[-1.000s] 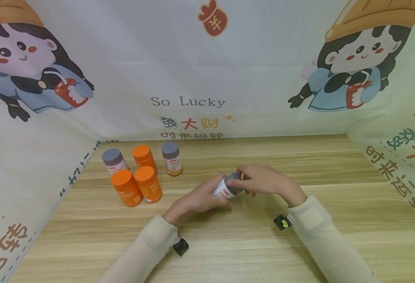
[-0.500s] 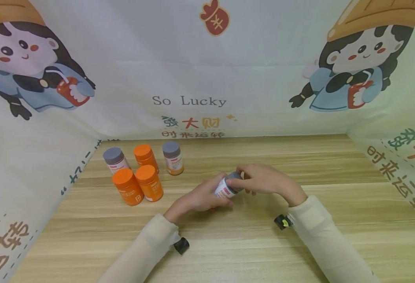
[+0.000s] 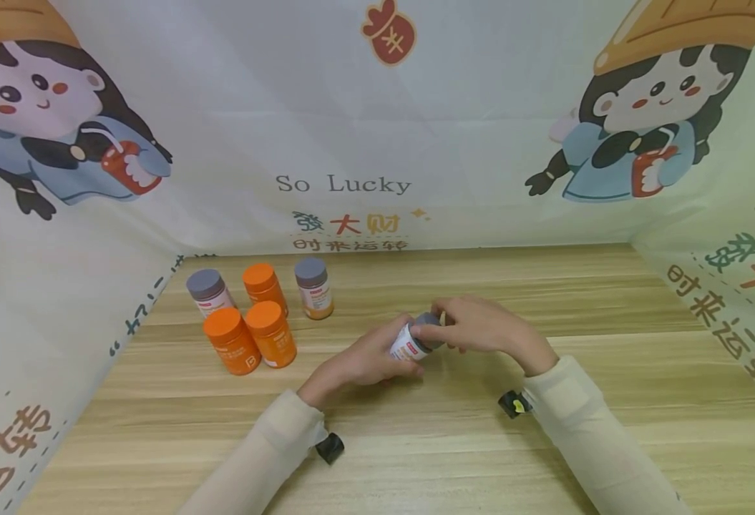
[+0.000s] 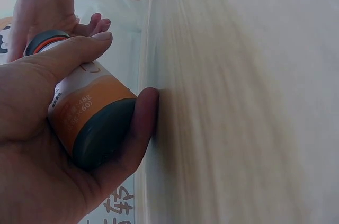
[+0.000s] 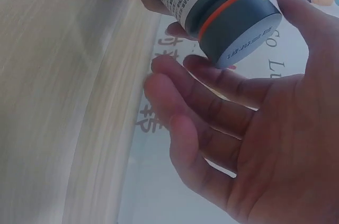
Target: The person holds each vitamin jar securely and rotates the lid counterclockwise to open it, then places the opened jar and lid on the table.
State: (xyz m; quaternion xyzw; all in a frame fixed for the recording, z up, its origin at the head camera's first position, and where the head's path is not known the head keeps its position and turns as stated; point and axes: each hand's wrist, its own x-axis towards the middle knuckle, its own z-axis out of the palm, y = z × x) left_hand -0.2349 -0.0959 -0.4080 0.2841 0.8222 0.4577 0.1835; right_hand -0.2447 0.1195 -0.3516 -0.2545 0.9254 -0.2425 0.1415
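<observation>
Over the middle of the table, my left hand (image 3: 372,357) grips a small white-and-orange pill bottle (image 3: 407,347) round its body. The bottle lies tilted, with its dark base (image 4: 106,131) toward the left palm. My right hand (image 3: 488,326) is at the grey cap (image 5: 243,33), thumb on one side and index finger on the other, pinching it. The other right fingers curl loosely below the cap. An orange ring (image 5: 225,9) shows between cap and bottle neck in the right wrist view.
To the left stand several upright bottles: a grey-capped one (image 3: 206,290) at the back left, another grey-capped one (image 3: 315,290), and orange ones (image 3: 232,342) grouped together. A printed cloth (image 3: 480,143) walls the wooden table (image 3: 454,458) at the back and sides.
</observation>
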